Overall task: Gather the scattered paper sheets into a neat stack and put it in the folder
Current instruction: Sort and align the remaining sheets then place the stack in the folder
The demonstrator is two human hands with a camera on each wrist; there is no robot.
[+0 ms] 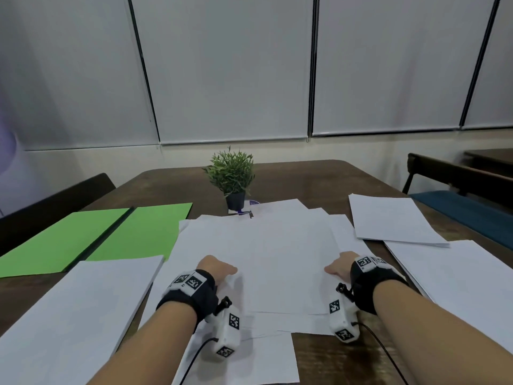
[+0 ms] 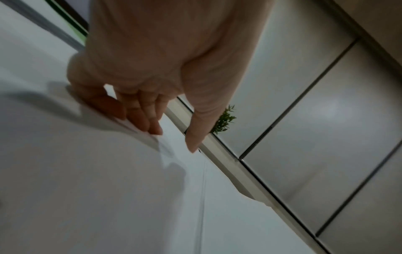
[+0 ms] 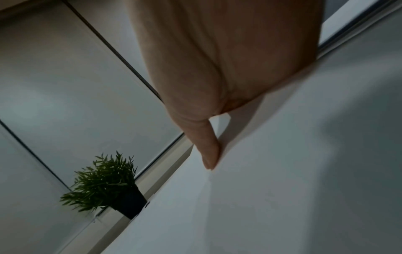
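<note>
Left hand (image 1: 215,269): you've got it at the left edge of the centre sheets (image 1: 266,262); the left wrist view shows fingers (image 2: 139,113) curled under the lifted paper edge, thumb (image 2: 195,130) out straight over the top. Gripping the sheets.
Right hand (image 1: 340,266): at the right edge of the same sheets; the right wrist view shows your thumb (image 3: 208,151) lying on top of the paper, other fingers hidden behind it. Looks like a pinch on the edge, but the under-side fingers can't be seen.
Centre sheets: loose overlapping pile at the table (image 1: 305,179) middle, edges fanned, not squared; more corners stick out at 6 o'clock and 1 o'clock of the pile.
Left sheets (image 1: 77,312): separate pile at 8 o'clock of the centre pile, flat on the table, its far corner overlapping the folder.
Far-right sheets (image 1: 391,220): small pile at 2 o'clock, well apart from your hands.
Near-right sheets (image 1: 458,276): at 4 o'clock, running off the frame edge, tucked just under the far-right pile's near edge.
Folder (image 1: 105,234): green, lying open and flat at 10 o'clock, dark spine down its middle, nothing inside.
Plant (image 1: 231,173): small potted one at 12 o'clock, just beyond the centre pile, upright.
Chair (image 1: 472,198): at 2 o'clock off the table, blue seat.
</note>
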